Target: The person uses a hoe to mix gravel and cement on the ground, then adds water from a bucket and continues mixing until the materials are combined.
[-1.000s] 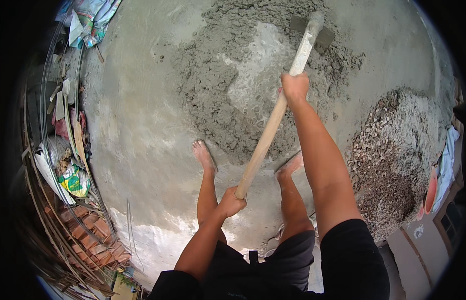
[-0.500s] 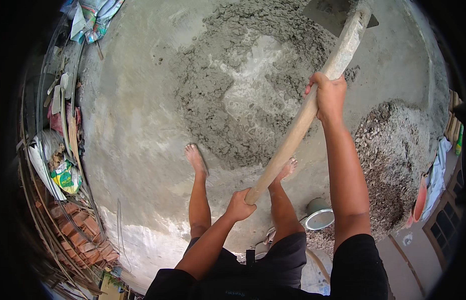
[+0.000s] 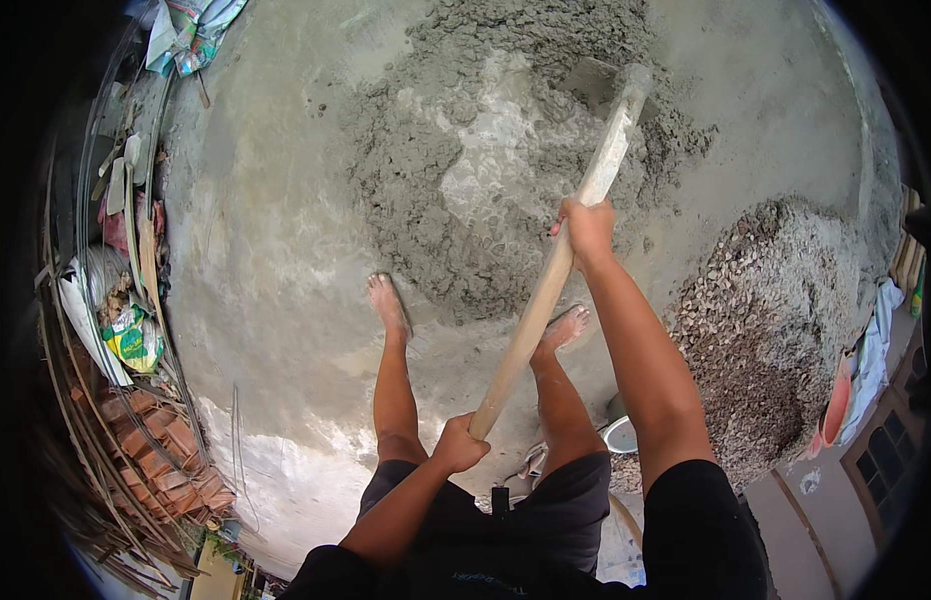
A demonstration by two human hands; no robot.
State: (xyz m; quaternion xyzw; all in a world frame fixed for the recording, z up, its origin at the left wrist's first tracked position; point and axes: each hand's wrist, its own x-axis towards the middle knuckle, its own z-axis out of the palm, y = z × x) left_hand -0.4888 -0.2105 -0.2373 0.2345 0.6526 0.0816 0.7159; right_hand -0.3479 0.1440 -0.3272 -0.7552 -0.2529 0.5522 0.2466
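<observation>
My left hand (image 3: 459, 444) is closed around the lower end of a hoe's wooden handle (image 3: 537, 308), close to my body. Farther up the same handle, my right hand (image 3: 588, 230) grips it too. The handle slants up and to the right, and the metal blade (image 3: 591, 82) at its far end is partly sunk in the right side of a ring of wet grey concrete mix (image 3: 405, 165). Pale, watery slurry (image 3: 485, 160) lies in the ring's middle. My bare feet (image 3: 386, 302) stand on the floor at the near edge of the mix.
A gravel pile (image 3: 760, 335) spreads at the right, with a small bucket (image 3: 619, 436) by my leg and an orange-red basin (image 3: 835, 402) beyond. Broken bricks (image 3: 165, 455), bent rods (image 3: 90, 200) and sacks (image 3: 133, 340) line the left edge.
The hoe blade has swung down and left, from above the floor at the upper right into the mix. Both hands moved left with the handle, my right hand also nearer my body.
</observation>
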